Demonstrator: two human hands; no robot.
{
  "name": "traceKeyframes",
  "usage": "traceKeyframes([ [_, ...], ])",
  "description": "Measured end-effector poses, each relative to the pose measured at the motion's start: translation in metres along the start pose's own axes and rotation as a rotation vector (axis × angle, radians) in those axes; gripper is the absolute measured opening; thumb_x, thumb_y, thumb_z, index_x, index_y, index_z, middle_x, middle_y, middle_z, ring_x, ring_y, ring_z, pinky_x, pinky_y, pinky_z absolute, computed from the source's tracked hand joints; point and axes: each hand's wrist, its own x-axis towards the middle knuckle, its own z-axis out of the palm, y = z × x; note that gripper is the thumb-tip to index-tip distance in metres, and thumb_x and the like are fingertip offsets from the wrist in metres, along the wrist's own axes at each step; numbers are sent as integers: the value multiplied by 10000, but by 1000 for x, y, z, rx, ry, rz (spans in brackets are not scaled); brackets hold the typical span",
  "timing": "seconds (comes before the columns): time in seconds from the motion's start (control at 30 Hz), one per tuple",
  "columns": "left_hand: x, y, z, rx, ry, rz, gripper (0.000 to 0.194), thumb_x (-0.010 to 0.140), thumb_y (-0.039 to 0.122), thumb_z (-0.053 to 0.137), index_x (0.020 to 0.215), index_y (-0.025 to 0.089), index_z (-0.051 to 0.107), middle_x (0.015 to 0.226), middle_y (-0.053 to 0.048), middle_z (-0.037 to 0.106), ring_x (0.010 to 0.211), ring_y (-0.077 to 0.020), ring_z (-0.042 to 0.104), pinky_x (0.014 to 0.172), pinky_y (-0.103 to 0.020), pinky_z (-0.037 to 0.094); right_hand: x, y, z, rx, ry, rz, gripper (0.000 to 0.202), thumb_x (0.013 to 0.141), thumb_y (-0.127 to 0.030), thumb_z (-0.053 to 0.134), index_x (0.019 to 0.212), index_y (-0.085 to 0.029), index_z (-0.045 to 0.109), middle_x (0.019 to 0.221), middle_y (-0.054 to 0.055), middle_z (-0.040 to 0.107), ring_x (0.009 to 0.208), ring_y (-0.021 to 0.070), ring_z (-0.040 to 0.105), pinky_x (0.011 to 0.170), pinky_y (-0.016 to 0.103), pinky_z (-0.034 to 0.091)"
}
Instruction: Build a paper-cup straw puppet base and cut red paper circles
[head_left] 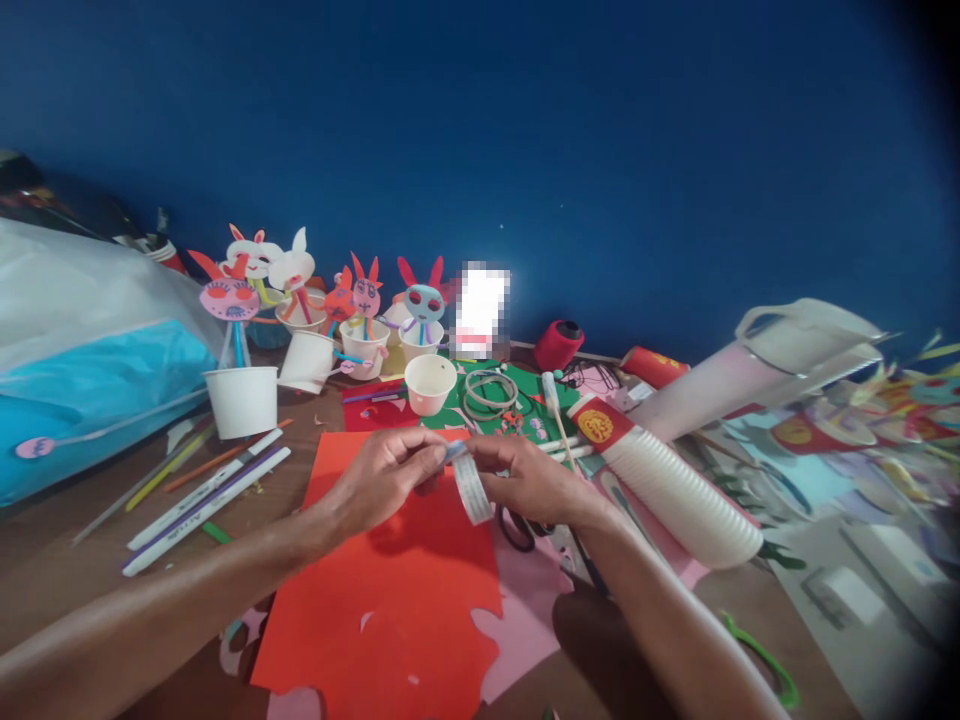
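Over the red-orange paper sheet (405,610), my hands meet fingertip to fingertip. A roll of tape (471,490), whitish with faint printing on its inner band, hangs tilted at the fingers of my right hand (529,475), which are closed on it. My left hand (394,475) pinches a small light-blue glossy bit (453,451) at the roll's upper edge, apparently the tape's end. Its exact shape is hidden by the fingers. Below my right hand, the dark loops of a pair of scissors (517,530) show in part.
Paper cups (241,402) with paper animal faces on pipe cleaners stand behind at left. Markers (206,510) lie left of the sheet. A stack of cups (675,490) and a translucent jug (727,370) lie at right. A plastic bag (97,370) fills the left edge.
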Motion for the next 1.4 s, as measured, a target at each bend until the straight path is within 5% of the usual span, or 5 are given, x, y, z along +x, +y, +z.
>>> traceKeyframes([
  [0.37,1,5,-3,-99,-144,-159,210,785,318,494,680,148,561,531,20,528,490,-104,490,514,-230,354,-6,-5,-3,-120,-68,49,277,733,-92,480,985,-194,537,694,-32,613,563,96,516,542,193,379],
  [0.77,-2,18,-6,-35,-212,-212,261,766,350,528,598,150,540,495,32,522,440,-87,453,481,-219,342,-8,-15,2,-360,27,-52,266,688,-54,489,898,-199,564,709,-20,608,628,117,540,595,211,379],
  [1.1,2,11,-12,-268,-308,-297,282,722,385,601,580,146,553,478,22,540,402,-81,451,429,-210,355,-12,-18,4,-514,52,-192,143,756,-53,496,766,-194,520,706,-34,571,620,110,477,901,342,293],
  [1.33,0,4,-8,-296,-278,-193,293,740,387,594,604,131,547,486,37,510,422,-63,436,445,-191,329,-17,-30,3,-584,75,-147,183,736,-29,479,664,-189,428,630,-39,472,612,116,443,684,255,351],
  [1.4,0,4,-7,-318,-278,-175,305,742,404,588,616,130,548,492,33,507,427,-69,438,438,-194,328,-17,-30,4,-575,91,-185,178,747,-24,464,686,-189,437,638,-40,486,612,112,445,728,264,354],
])
